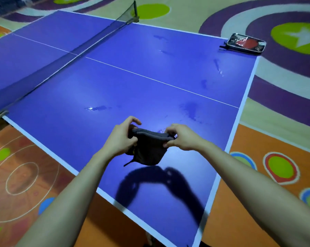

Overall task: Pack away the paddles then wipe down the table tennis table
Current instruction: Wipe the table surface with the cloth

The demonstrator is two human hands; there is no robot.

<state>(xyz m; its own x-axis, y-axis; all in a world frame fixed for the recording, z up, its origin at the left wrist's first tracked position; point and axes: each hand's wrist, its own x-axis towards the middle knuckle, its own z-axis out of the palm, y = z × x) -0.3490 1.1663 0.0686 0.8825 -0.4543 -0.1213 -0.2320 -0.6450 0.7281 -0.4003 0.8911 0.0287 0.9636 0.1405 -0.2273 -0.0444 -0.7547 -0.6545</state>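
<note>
Holding the dark cloth (148,148) stretched between both hands, I have my left hand (121,138) pinching one end and my right hand (181,138) pinching the other, just above the near part of the table tennis table (115,82). The paddles look packed: a clear-fronted case (246,44) showing red rubber sits on the far right corner. I judge the wiping step is in hand. Wet streaks (95,108) dot the blue top; next I should lay the cloth flat and sweep across them.

Blue table tennis table (115,86): paddle case (245,44) on far corner, net (61,52) across.
</note>
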